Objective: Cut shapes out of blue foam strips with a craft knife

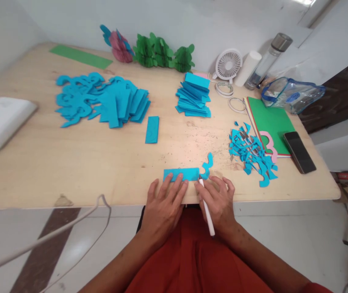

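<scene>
My left hand (164,203) lies flat with its fingers spread, the fingertips pressing on a blue folded paper strip (186,174) near the table's front edge. In my right hand (218,199) is a slim white pen (206,211), its dark tip touching down by the strip's right end. Just beyond that tip rests a wavy blue paper cut-out (207,165), its lower end close to the strip. Another blue folded strip (152,129) lies alone farther up the table.
Blue cut-outs (79,97) and blue strips (192,95) are piled toward the back. Blue scraps (247,148) lie right, near green paper (273,122) and a phone (299,151). A fan (229,65) and bottle (267,61) stand behind. A white device (5,122) sits left.
</scene>
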Demonstrator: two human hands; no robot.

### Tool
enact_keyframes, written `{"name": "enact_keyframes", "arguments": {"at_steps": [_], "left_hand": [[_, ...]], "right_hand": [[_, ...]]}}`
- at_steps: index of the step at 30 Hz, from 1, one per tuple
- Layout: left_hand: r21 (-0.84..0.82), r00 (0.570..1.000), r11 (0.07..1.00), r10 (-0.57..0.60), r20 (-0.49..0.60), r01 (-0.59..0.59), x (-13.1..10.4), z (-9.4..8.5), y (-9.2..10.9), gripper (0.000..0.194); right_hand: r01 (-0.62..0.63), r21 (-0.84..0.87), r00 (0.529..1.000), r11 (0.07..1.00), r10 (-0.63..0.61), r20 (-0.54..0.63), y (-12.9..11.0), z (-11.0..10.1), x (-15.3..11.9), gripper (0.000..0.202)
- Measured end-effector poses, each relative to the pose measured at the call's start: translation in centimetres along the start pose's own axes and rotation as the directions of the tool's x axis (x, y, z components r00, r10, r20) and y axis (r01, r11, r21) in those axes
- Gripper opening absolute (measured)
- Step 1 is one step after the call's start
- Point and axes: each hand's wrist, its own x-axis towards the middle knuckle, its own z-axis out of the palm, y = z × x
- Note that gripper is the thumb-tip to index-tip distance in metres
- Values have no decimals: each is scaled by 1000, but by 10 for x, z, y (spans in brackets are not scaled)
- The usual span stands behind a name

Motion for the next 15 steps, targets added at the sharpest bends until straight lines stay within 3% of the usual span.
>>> {"name": "enact_keyframes", "arguments": {"at_steps": [6,15], "left_hand": [[4,1000,1000,3,9,-3,0,0,0,53],[4,1000,1000,-4,-4,4,0,1,0,51]], "right_hand": [[-1,47,997,999,5,-73,-4,2,7,29],[30,60,1000,998,-30,-1,-8,7,7,38]]}}
